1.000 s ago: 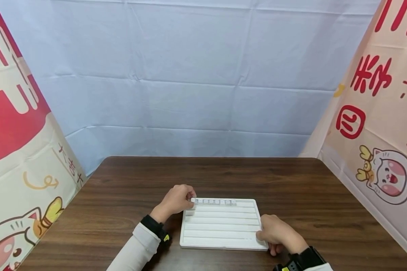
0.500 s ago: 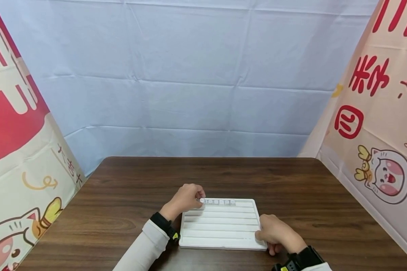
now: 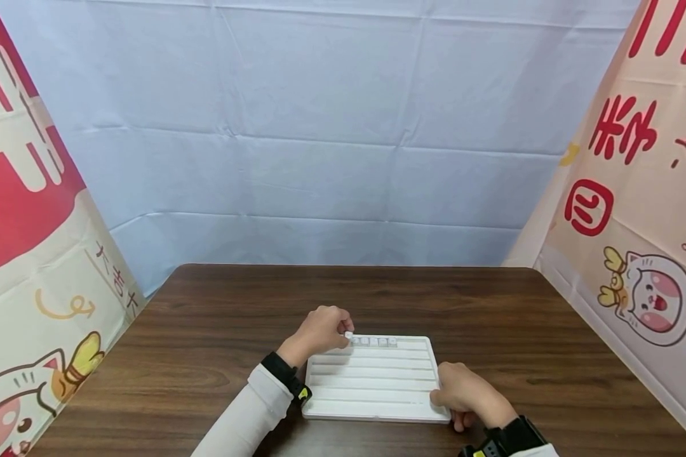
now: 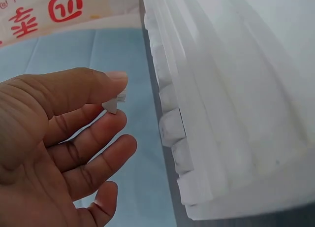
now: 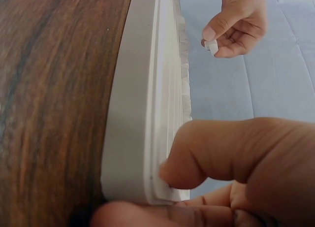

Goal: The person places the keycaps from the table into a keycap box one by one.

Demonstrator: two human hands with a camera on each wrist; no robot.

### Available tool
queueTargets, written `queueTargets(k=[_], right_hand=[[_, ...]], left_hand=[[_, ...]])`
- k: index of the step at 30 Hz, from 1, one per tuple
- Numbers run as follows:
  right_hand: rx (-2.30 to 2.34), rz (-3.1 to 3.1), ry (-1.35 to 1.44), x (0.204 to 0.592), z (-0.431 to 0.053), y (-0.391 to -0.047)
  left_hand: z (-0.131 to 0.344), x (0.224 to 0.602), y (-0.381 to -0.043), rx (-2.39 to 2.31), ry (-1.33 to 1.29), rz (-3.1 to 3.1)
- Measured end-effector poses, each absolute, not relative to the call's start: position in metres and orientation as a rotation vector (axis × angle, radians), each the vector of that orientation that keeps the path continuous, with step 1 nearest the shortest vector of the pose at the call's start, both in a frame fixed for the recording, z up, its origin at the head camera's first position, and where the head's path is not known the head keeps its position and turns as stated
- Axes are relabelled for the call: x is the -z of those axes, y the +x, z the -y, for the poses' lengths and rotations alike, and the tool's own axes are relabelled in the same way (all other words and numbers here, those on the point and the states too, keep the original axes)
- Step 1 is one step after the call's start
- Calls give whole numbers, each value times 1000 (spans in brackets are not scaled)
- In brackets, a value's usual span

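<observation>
A white ridged board (image 3: 371, 382) lies on the table, with a row of small white keycaps (image 3: 379, 342) along its far edge. Between thumb and index finger, my left hand (image 3: 320, 331) pinches a single white keycap (image 4: 113, 103) just above that row's left part. In the left wrist view the held keycap is apart from the board, its underside partly showing, and the other fingers are loosely bent. My right hand (image 3: 473, 395) grips the board's near right corner, thumb on top and fingers below, as the right wrist view shows. The left hand hides part of the row's left end.
The brown wooden table (image 3: 234, 304) extends around the board. Behind it hangs a pale blue cloth (image 3: 320, 158). Printed cloths stand at the left (image 3: 28, 254) and the right (image 3: 646, 222). Both wrists wear black straps with cameras.
My left hand has moved right along the far row and risen a little, a keycap now showing at its fingertips above the row. The right hand keeps its hold on the board.
</observation>
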State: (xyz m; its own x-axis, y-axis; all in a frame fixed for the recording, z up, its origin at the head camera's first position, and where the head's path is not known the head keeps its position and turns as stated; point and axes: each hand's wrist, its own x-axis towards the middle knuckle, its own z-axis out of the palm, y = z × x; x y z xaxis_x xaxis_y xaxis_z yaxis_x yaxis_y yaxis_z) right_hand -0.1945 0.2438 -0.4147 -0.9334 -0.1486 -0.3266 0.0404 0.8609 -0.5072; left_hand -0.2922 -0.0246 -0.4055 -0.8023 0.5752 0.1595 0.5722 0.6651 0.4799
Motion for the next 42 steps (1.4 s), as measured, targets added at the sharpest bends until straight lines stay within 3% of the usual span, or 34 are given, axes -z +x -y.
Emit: queueTargets(k=[42], right_hand=[[706, -2682, -75, 413, -243, -195]], left_hand=[[-49, 419, -313, -938, 926, -2732]])
